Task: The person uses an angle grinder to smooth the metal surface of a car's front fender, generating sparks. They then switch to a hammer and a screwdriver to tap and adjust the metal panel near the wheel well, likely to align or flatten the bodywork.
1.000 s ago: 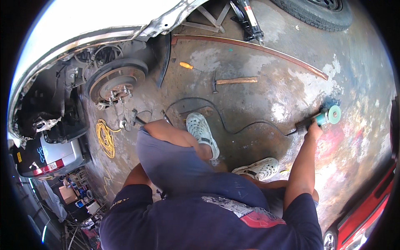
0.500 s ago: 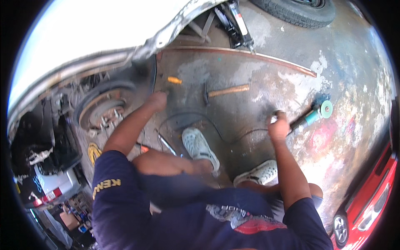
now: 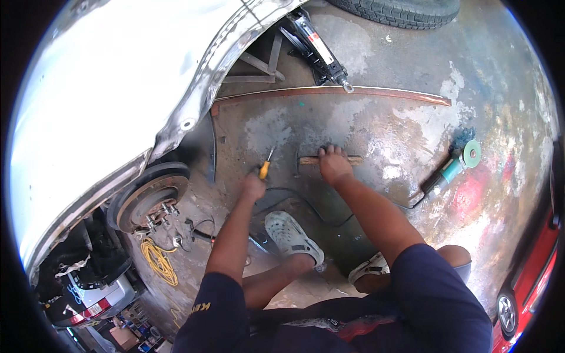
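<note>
My left hand (image 3: pixel 253 186) is closed round the yellow handle of a screwdriver (image 3: pixel 265 169), whose thin metal shaft points away from me. To its right, my right hand (image 3: pixel 335 166) has its fingers wrapped over the wooden handle of a hammer (image 3: pixel 309 160) on the concrete floor. The hammer's dark head lies to the left of that hand. Part of the handle is hidden under my fingers, and its end sticks out on the right. A dark cable (image 3: pixel 321 215) runs along the floor between my hands and my shoes.
A green angle grinder (image 3: pixel 452 169) lies at right. Beyond my hands are a long reddish strip (image 3: pixel 388 96), a floor jack (image 3: pixel 321 50) and a tire (image 3: pixel 400 15). A white car body (image 3: pixel 118 76) with an exposed brake disc (image 3: pixel 150 197) fills the left. Yellow cord (image 3: pixel 158 262) lies below the disc.
My left hand has moved right and taken hold of the yellow screwdriver. My right hand has come left from beside the grinder onto the hammer handle. The view has shifted.
</note>
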Tool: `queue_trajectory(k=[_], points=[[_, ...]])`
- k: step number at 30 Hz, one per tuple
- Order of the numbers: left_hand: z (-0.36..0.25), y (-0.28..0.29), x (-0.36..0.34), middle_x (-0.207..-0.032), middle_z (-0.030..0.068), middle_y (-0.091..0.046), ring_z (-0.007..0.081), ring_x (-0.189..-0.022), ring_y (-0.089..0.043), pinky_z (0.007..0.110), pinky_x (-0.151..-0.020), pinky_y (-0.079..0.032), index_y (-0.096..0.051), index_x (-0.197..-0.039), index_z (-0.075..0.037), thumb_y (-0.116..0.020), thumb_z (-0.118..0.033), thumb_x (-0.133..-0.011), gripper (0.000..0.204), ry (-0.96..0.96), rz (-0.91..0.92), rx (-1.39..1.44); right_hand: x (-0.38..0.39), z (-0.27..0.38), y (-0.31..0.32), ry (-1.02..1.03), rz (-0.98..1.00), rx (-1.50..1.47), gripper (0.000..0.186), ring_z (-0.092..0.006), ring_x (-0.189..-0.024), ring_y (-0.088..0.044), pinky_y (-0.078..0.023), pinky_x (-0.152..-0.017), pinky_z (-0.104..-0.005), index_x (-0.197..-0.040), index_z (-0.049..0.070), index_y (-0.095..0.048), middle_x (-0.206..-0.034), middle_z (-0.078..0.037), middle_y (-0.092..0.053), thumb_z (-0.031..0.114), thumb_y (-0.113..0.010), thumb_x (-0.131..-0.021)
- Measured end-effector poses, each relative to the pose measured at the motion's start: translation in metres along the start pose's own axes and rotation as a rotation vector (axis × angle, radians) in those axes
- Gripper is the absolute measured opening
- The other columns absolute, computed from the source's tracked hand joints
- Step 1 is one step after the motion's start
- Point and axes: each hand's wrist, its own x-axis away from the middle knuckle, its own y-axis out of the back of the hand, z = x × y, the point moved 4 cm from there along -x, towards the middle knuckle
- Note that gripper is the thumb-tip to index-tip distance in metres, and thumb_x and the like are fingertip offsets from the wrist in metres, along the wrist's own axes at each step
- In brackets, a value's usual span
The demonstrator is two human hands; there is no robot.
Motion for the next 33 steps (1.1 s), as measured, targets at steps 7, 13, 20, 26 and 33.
queue_trajectory(k=[7,13,20,26,33], points=[[-0.160,0.050,0.108,-0.113,0.0087,-0.072,0.0209,-0.104,-0.076,0.031,-0.083,-0.058,-0.043,-0.148,-0.003,-0.070,-0.006,-0.101,0.054,-0.477,0.020,0.876,0.002,-0.011,0.032,-0.052,0.185,-0.894,0.046,-0.0406,-0.099,-0.073,-0.055,-0.086,-0.0487,-0.125,0.001,-0.066,-0.103,-0.025,-0.075,0.024,-0.070,-0.086],[-0.291,0.137,0.150,-0.099,0.0012,-0.071,0.0081,-0.081,-0.060,0.027,-0.069,-0.047,-0.070,-0.113,-0.004,-0.078,-0.024,-0.099,0.026,-0.614,-0.242,0.668,0.012,0.000,0.125,-0.152,-0.295,-1.370,0.032,-0.0483,-0.096,-0.070,-0.052,-0.084,-0.0526,-0.115,-0.001,-0.059,-0.088,-0.029,-0.068,0.018,-0.067,-0.090],[-0.347,0.146,0.121,-0.105,0.0044,-0.075,0.0118,-0.090,-0.068,0.025,-0.076,-0.055,-0.073,-0.113,-0.004,-0.079,-0.015,-0.098,0.020,-0.583,-0.134,0.915,0.032,-0.026,0.173,-0.151,-0.721,-1.179,0.032,-0.0525,-0.096,-0.068,-0.053,-0.084,-0.0558,-0.122,0.000,-0.050,-0.100,-0.030,-0.069,0.017,-0.061,-0.097],[-0.367,0.165,0.102,-0.109,0.0088,-0.074,0.0202,-0.101,-0.074,0.029,-0.087,-0.065,-0.071,-0.108,-0.001,-0.079,-0.004,-0.095,0.015,-0.641,-0.170,1.167,0.053,-0.061,0.222,-0.179,-0.896,-0.947,0.051,-0.0429,-0.088,-0.072,-0.056,-0.078,-0.0505,-0.141,-0.002,-0.045,-0.103,-0.027,-0.070,0.018,-0.065,-0.098],[-0.371,0.178,0.094,-0.110,0.0072,-0.071,0.0210,-0.106,-0.072,0.033,-0.089,-0.064,-0.065,-0.112,-0.003,-0.072,-0.007,-0.101,0.013,-0.702,-0.113,1.201,0.059,-0.075,0.259,0.115,-0.621,-1.856,0.053,-0.0177,-0.074,-0.060,-0.051,-0.068,-0.0332,-0.154,-0.001,-0.041,-0.091,-0.008,-0.065,0.016,-0.058,-0.107]])
